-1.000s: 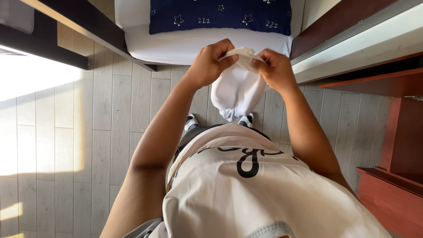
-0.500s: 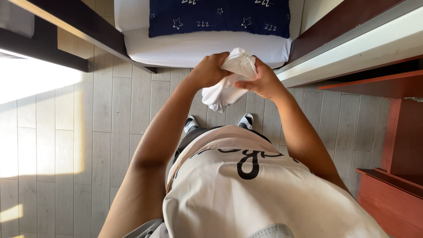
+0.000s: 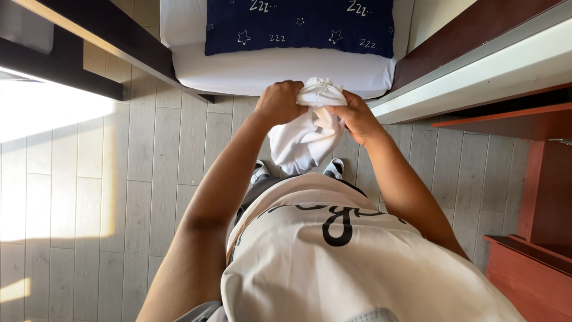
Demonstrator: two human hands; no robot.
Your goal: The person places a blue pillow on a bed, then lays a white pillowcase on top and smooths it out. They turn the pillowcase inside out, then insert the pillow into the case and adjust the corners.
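A bunched white cloth [image 3: 307, 134] hangs in front of me, gathered at its top. My left hand [image 3: 279, 102] is closed on the cloth's upper left edge. My right hand [image 3: 356, 117] grips its upper right side, fingers pinching the folded top. The lower part of the cloth droops between my forearms, above my shoes [image 3: 335, 167]. Both hands are held out over the foot of a bed with a white mattress [image 3: 268, 68].
A dark blue star-patterned blanket [image 3: 301, 27] lies on the bed. A dark wooden desk edge [image 3: 89, 36] runs at the left, and reddish-brown wooden furniture [image 3: 536, 179] stands at the right. Sunlight falls on the pale plank floor [image 3: 77, 179] at the left.
The cloth was lifted and bunched tighter half a second ago; now it hangs lower again, with both hands gripping its gathered top close together.
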